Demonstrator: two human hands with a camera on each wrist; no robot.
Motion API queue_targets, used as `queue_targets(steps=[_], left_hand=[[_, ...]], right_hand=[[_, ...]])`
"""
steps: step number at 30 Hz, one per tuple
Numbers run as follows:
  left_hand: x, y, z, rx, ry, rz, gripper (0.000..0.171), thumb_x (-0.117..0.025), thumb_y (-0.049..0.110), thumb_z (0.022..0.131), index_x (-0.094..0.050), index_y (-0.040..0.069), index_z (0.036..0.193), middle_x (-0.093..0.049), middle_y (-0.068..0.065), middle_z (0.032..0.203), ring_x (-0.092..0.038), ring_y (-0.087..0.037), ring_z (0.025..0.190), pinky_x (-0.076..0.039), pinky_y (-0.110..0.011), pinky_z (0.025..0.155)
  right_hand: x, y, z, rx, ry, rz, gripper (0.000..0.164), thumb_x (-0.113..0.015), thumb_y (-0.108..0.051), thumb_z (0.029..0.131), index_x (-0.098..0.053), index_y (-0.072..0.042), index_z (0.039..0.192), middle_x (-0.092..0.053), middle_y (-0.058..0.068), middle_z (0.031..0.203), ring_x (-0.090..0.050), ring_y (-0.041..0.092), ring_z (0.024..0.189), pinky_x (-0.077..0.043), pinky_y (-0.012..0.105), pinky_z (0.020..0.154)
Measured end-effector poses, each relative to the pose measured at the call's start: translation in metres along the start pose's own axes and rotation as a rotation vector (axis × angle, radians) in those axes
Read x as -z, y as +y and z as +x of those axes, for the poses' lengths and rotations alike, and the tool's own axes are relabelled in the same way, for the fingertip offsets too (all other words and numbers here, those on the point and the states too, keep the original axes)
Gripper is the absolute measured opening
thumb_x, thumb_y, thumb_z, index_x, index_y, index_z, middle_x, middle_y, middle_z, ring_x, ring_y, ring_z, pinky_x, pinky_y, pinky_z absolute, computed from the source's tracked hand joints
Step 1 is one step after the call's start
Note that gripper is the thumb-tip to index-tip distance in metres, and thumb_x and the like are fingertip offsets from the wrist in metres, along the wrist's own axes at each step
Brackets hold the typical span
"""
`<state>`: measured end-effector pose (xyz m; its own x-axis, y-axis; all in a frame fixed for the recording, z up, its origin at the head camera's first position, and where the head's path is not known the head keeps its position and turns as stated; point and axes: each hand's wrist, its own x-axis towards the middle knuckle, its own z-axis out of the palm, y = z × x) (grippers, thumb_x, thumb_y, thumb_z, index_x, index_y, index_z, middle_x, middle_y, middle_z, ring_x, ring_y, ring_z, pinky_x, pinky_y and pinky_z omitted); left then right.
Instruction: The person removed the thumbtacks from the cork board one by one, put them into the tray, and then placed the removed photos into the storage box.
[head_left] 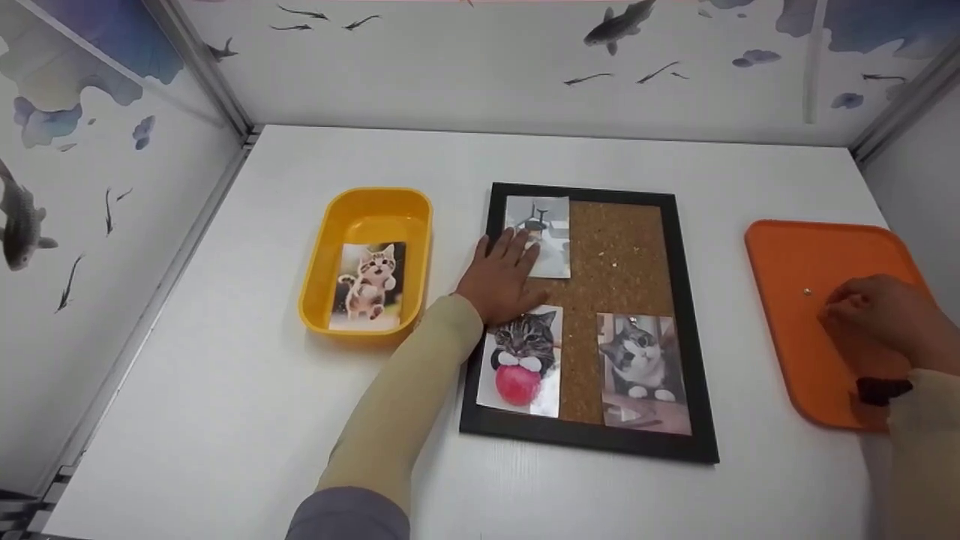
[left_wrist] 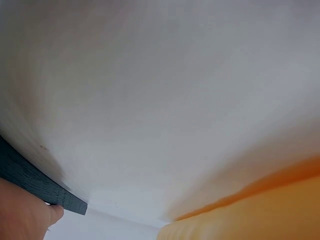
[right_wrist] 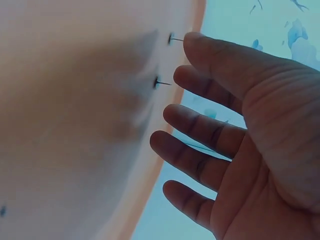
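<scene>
My left hand (head_left: 499, 281) rests flat, fingers spread, across the left side of a black-framed corkboard (head_left: 619, 266). Its fingertips cover part of a glossy photo (head_left: 555, 251) at the board's upper left. Below that hand lies a photo of a tabby cat with a pink ball (head_left: 517, 367). A grey-and-white cat photo (head_left: 645, 367) sits at the lower right. Over the orange tray (head_left: 787, 259) hovers my right hand (head_left: 892, 315). In the right wrist view, its thumb and index fingertip are apart, beside two thumbtacks (right_wrist: 156, 82) with points upward; the thumb tip overlaps one point.
A yellow plastic tray (head_left: 382, 196) left of the board holds a kitten photo (head_left: 367, 289). Another thumbtack (head_left: 807, 291) shows on the orange tray. White panels with fish drawings (head_left: 615, 30) border the white table (head_left: 225, 360) at the back and sides.
</scene>
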<state>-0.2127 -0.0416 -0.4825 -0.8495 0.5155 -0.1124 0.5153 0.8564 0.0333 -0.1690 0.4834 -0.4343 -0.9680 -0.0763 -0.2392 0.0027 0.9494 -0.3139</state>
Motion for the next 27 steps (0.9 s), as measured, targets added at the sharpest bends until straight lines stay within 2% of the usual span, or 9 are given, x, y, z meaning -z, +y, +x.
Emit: queue_targets(steps=[6,15,22,27], left_hand=[[0.000,0.000,-0.001,0.015,-0.015,0.000,0.081,-0.019,0.067,0.098,-0.012,0.017,0.161,-0.003,-0.007,0.167,0.001,-0.028,0.152,-0.003,-0.053,0.120],[0.000,0.001,-0.001,0.001,0.006,0.028,0.082,-0.020,0.067,0.098,-0.014,0.015,0.161,-0.007,-0.009,0.166,-0.002,-0.029,0.152,-0.005,-0.054,0.119],[-0.001,0.000,0.000,0.006,0.002,0.014,0.082,-0.020,0.067,0.098,-0.012,0.016,0.161,-0.004,-0.008,0.167,0.000,-0.029,0.152,-0.004,-0.053,0.119],[-0.001,0.000,0.000,0.004,-0.003,0.008,0.082,-0.020,0.068,0.098,-0.011,0.017,0.161,-0.003,-0.008,0.167,0.000,-0.028,0.152,-0.003,-0.053,0.120]], right_hand=[[0.005,-0.005,-0.006,0.057,0.063,-0.047,0.040,-0.063,-0.024,0.098,-0.063,0.014,0.107,-0.054,0.041,0.115,-0.049,0.055,0.103,-0.038,0.071,0.085],[0.009,-0.015,-0.008,0.107,0.125,-0.086,0.028,-0.065,-0.004,0.092,-0.060,0.018,0.108,-0.053,0.043,0.113,-0.051,0.056,0.097,-0.041,0.069,0.079],[0.012,-0.026,-0.004,0.077,0.079,-0.050,0.032,-0.062,-0.005,0.095,-0.056,0.018,0.117,-0.049,0.044,0.121,-0.048,0.058,0.103,-0.040,0.072,0.082],[0.012,-0.035,-0.002,0.053,0.038,-0.045,0.041,-0.063,-0.015,0.097,-0.053,0.017,0.122,-0.045,0.043,0.125,-0.045,0.058,0.107,-0.039,0.071,0.084]])
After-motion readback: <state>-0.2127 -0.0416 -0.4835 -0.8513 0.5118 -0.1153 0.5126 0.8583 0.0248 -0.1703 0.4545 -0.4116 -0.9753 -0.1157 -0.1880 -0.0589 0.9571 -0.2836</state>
